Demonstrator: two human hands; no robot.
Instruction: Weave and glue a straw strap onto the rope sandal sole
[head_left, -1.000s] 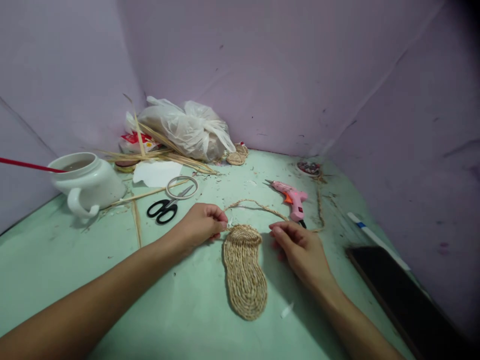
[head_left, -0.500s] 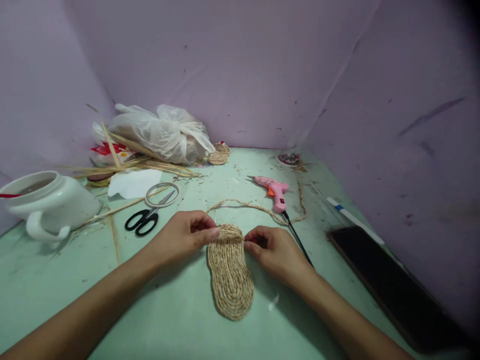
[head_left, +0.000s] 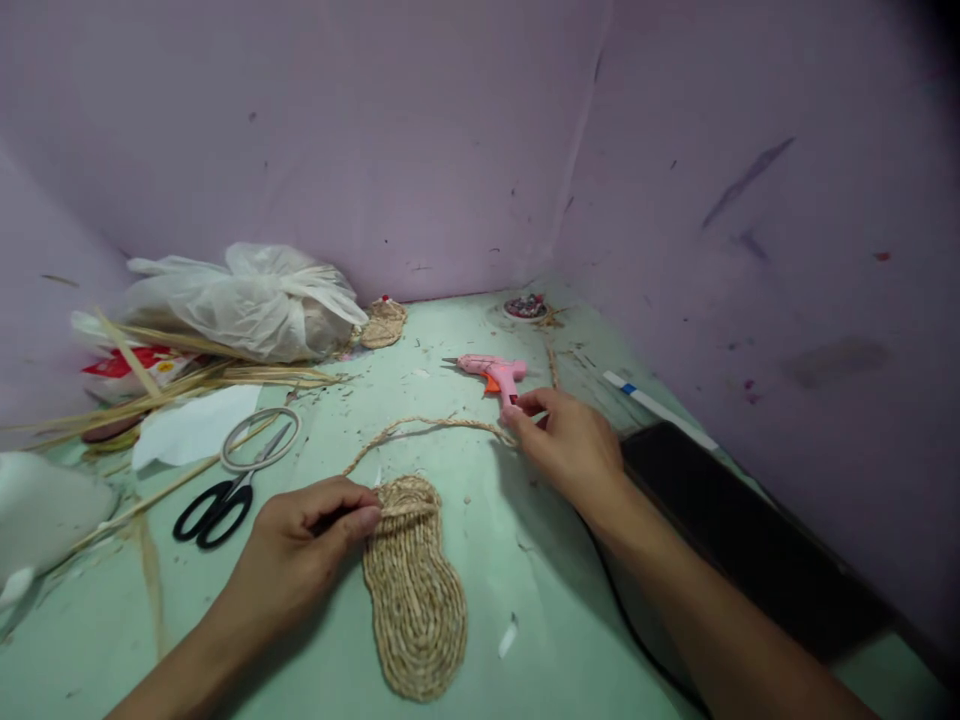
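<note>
A sole-shaped piece of coiled, braided straw cord (head_left: pixel 416 610) lies flat on the green table. My left hand (head_left: pixel 315 540) pinches its upper left edge where a band of cord crosses the top. From that end a loose length of braided cord (head_left: pixel 427 424) curves away to the right, passing behind my right hand. A pink hot glue gun (head_left: pixel 487 368) with an orange trigger rests on its side, nozzle to the left. The fingers of my right hand (head_left: pixel 566 440) are closed at the lower end of its handle, and they partly cover it.
Black-handled scissors (head_left: pixel 217 508) lie left of my left hand, with a roll of tape (head_left: pixel 226 455) over the blades. A white plastic bag (head_left: pixel 262 305), straw strips (head_left: pixel 247 376) and paper (head_left: pixel 191 428) sit behind. On the right are a dark flat slab (head_left: pixel 720 530) and a white strip (head_left: pixel 664 412).
My right hand has left the top of the straw piece and reached up to the glue gun's handle. My left hand still pinches the straw piece. The view has turned right.
</note>
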